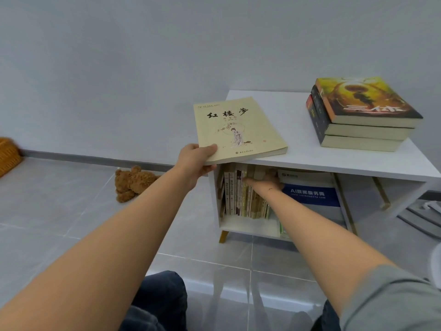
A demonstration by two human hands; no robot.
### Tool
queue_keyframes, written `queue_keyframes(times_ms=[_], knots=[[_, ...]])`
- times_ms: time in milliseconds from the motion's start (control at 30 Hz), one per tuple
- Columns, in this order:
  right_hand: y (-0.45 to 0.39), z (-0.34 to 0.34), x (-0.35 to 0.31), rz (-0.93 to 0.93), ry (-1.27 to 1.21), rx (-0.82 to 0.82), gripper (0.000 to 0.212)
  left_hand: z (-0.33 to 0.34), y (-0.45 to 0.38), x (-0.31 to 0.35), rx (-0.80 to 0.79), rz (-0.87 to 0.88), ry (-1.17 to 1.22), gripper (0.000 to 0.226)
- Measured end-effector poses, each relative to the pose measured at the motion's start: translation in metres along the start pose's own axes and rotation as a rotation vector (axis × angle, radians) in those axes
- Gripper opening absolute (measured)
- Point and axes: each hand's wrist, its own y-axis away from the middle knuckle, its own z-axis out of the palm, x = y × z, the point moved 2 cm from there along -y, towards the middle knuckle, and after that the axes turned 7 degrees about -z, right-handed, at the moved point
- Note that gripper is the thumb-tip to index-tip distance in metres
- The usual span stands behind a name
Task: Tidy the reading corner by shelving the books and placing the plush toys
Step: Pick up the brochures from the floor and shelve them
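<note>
A stack of three books (362, 115) lies on the table (334, 158) toward its right edge. One book (238, 130) overhangs the table's front left corner. Upright books (241, 194) stand in the compartment below. A teddy bear (132, 182) lies on the floor (59, 199), left of the table; a basket (8, 155) sits farther left.

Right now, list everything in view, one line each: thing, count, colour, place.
cream book: one, cream, held flat at the cabinet top's left edge
stacked books: three, dark and orange covers, on the cabinet top, right
shelved books: a row, count unclear, mixed spines, inside the cabinet
white cabinet: one, white, against the wall
blue-and-white box: one, inside the cabinet, right
teddy bear: one, brown, on the floor, left
wicker basket: one, tan, far left
left hand: grips the cream book
right hand: on the shelved books
</note>
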Motion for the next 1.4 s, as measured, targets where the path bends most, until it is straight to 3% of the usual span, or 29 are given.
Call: queue_keyframes(times_ms=[267,433,567,667,700,800,833,1033,1167,1400], knots=[[0.006,0.003,0.019,-0.139,0.066,0.133,0.088,-0.025,0.012,-0.003,-0.065,-0.167,-0.066,0.029],[0.006,-0.003,0.022,-0.087,0.035,0.178,0.099,-0.042,0.02,-0.004,-0.146,-0.246,-0.221,0.044],[-0.028,0.001,0.023,-0.008,-0.03,0.075,0.121,-0.031,0.014,0.002,-0.174,-0.27,0.124,0.04],[-0.104,0.024,0.06,0.044,-0.135,0.019,0.144,-0.021,0.006,0.002,-0.192,-0.242,0.165,0.035],[-0.1,0.022,0.057,0.038,-0.149,0.02,0.138,-0.019,0.004,0.0,-0.196,-0.235,0.148,0.033],[-0.047,0.0,0.019,-0.089,-0.078,0.023,0.084,-0.017,0.001,-0.002,-0.211,-0.213,0.118,0.028],[-0.039,-0.004,0.017,-0.104,-0.037,0.008,0.076,-0.019,0.002,-0.003,-0.212,-0.201,0.111,0.025],[-0.014,-0.027,0.04,0.056,-0.004,-0.014,0.08,-0.048,0.021,-0.001,-0.134,-0.1,-0.044,0.034],[0.005,-0.039,0.064,0.072,-0.125,0.046,0.097,-0.069,0.046,0.008,-0.106,-0.047,-0.206,0.034],[0.021,-0.05,0.089,0.098,-0.281,0.039,0.073,-0.067,0.092,0.005,-0.22,-0.024,-0.504,0.024]])
